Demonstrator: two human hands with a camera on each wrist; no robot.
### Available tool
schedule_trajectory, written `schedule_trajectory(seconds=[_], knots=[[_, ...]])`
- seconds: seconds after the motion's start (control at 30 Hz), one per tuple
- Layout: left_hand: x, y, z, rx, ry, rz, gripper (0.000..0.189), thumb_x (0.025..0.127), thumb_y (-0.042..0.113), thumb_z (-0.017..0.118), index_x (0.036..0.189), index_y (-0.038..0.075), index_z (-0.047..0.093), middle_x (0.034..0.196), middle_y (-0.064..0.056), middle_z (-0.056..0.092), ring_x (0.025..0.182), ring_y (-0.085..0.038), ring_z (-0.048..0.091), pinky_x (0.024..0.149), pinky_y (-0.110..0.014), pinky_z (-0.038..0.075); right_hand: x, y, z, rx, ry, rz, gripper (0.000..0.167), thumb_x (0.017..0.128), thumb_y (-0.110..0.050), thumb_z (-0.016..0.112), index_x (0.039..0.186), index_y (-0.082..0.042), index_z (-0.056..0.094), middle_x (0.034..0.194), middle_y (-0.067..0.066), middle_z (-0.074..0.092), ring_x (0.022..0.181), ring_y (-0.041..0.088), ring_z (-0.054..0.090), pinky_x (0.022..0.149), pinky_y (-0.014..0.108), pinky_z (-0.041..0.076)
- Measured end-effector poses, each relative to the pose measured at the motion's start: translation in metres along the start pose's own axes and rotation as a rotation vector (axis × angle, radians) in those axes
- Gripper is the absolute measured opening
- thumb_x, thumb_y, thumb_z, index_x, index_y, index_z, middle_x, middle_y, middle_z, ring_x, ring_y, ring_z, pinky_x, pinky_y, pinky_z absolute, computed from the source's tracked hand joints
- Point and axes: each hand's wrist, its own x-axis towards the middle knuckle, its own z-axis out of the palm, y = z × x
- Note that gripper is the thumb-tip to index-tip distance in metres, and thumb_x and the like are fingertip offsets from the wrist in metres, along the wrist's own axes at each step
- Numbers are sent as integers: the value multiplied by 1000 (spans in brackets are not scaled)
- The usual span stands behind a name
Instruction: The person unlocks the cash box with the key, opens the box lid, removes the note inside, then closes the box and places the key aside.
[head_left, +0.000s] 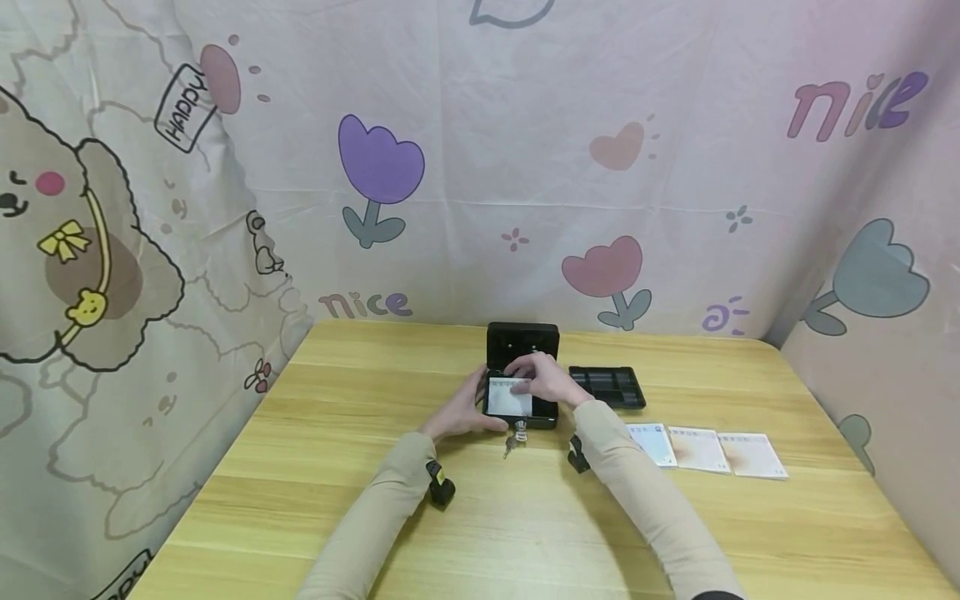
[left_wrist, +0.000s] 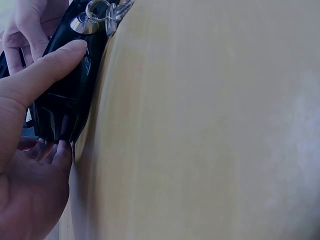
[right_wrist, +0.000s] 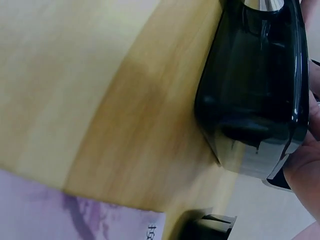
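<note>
A small black cash box stands on the table with its lid raised at the back. A pale printed banknote or stack of notes lies flat in its left part. My left hand grips the box's left front corner, thumb on the front wall and fingers at the side. My right hand reaches into the box from the right, fingers over the notes; whether they pinch or press is hidden. Keys on a ring hang from the front lock.
Right of the box lies a black compartment tray. Three pale printed note stacks lie in a row nearer the front: a bluish stack, a middle stack and a right stack. A patterned cloth hangs behind the table.
</note>
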Motion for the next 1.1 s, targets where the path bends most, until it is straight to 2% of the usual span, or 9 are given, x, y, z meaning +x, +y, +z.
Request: schedule_trajectory(seconds=[0.1,0.27,0.6,0.77,0.93,1.1], knots=[[0,1,0,-13,1,-14,121,78,10,86,160,-1,-2,168,-26,3,155,-42,18,128,-49,23,0,1,-1,3,4,-19,27,88,-8,75,115,-4,73,97,11,77,84,15,70,73,24,58],[0,0,-1,-7,-1,-22,122,78,10,87,160,-1,-2,168,-25,4,155,-42,19,128,-50,23,-4,-2,-5,26,5,-51,27,91,-8,72,117,-2,72,93,12,76,81,15,70,69,22,58],[0,0,2,-19,5,-9,122,75,7,87,160,-1,0,168,-26,10,155,-41,20,128,-48,23,-13,-7,-14,59,11,-68,30,94,-7,66,124,-7,70,98,9,70,79,11,62,71,21,55],[0,2,2,-41,-1,22,120,75,1,86,159,-4,0,167,-28,9,154,-44,19,128,-51,22,-21,-10,-25,67,-59,-79,34,94,-7,65,127,-10,69,95,9,69,81,13,60,72,24,54],[0,2,2,-56,-3,31,120,74,-2,85,160,-4,1,167,-27,9,154,-44,19,128,-51,20,-32,-15,-40,53,-130,-66,38,95,-7,63,132,-15,67,103,7,70,94,16,60,82,28,53],[1,2,2,-46,10,22,118,75,0,85,160,-2,3,167,-27,11,154,-43,19,129,-50,21,-44,-24,-58,89,-158,-75,41,95,-5,60,135,-15,64,105,11,68,90,17,59,79,28,52]])
